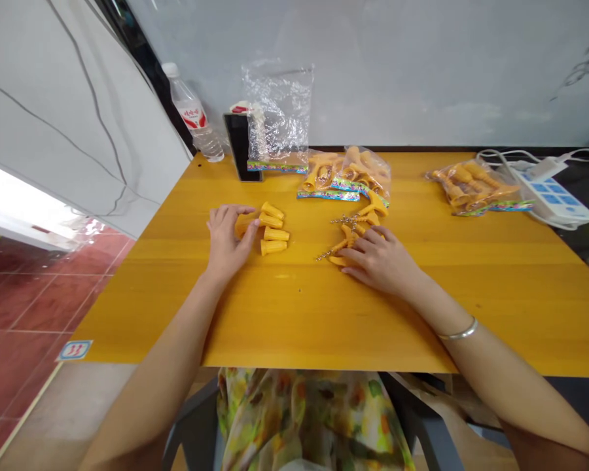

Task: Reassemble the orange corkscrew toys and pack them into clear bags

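Observation:
Several ribbed yellow plastic caps (pixel 273 246) lie in a loose column on the wooden table, left of the middle. My left hand (pixel 230 239) is curved round the left side of that group, thumb and fingers apart, with a cap partly hidden between them. To the right, several yellow corkscrews (pixel 373 203) with T-shaped handles and metal spirals lie in a pile, their spirals pointing left. My right hand (pixel 377 260) rests on the near part of this pile, its fingers spread over the handles. Whether it grips one is hidden.
Filled clear bags (pixel 360 171) of yellow pieces lie behind the corkscrews, another bag (pixel 471 186) farther right. An emptied-looking bag (pixel 282 118) and a dark phone (pixel 243 147) lean at the back. A bottle (pixel 191 114) stands back left, a power strip (pixel 552 193) right.

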The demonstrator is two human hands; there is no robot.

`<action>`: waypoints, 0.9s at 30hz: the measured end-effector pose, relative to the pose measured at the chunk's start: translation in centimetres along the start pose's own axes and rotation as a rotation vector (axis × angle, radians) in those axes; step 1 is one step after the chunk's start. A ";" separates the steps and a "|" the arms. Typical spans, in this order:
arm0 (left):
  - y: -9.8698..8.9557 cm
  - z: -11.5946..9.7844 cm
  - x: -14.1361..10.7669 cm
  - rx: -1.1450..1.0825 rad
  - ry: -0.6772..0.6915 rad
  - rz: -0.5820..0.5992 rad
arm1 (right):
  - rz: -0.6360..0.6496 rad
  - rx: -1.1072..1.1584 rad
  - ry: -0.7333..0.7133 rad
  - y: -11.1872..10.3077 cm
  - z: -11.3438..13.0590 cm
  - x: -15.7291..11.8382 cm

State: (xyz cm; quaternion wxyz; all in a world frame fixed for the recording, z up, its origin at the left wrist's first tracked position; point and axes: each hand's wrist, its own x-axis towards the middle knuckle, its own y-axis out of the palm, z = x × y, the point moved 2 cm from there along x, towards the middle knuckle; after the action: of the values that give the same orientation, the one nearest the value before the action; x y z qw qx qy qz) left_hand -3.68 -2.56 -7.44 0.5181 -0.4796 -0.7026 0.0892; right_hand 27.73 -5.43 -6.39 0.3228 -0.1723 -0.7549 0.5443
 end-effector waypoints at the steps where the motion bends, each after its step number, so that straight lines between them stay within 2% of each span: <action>1: 0.0 0.1 0.0 -0.002 0.005 -0.003 | 0.014 -0.010 0.000 0.0 0.2 0.1; 4: -0.1 0.3 0.2 -0.003 0.018 -0.031 | -0.019 -0.002 -0.001 -0.5 0.0 0.1; 7: -0.5 0.5 0.5 -0.012 0.041 -0.090 | -0.230 0.103 0.035 -1.6 -1.0 -0.4; 9: -0.9 0.4 0.7 -0.031 0.063 -0.126 | -0.437 0.301 0.147 -2.2 -1.7 -0.9; 10: -1.0 0.3 0.7 -0.044 0.072 -0.129 | -0.528 0.453 0.250 -2.2 -2.0 -1.2; 11: -1.2 0.1 0.7 -0.057 0.080 -0.113 | -0.598 0.613 0.352 -2.1 -2.3 -1.4; 13: -1.2 -0.3 0.6 -0.063 0.109 -0.004 | -0.685 0.927 0.547 -1.6 -2.4 -1.4; 16: -0.8 -1.0 0.2 0.032 0.205 0.207 | -0.739 1.285 0.717 -0.7 -2.0 -1.0; 19: -0.2 -1.4 -0.2 0.180 0.309 0.324 | -0.734 1.439 0.779 -0.1 -1.7 -0.4; 24: 0.6 -1.9 -0.8 0.273 0.330 0.447 | -0.652 1.400 0.672 0.4 -1.0 -0.4; 27: 0.6 -2.8 -0.9 0.056 0.248 0.388 | -0.697 1.338 0.567 0.0 -0.4 -0.7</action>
State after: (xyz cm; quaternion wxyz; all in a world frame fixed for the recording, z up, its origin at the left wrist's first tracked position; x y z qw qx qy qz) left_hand -1.09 -3.97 -7.14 0.5868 -0.5983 -0.5255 0.1469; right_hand 28.49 -5.52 -6.52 0.6880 0.1713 -0.1688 0.6847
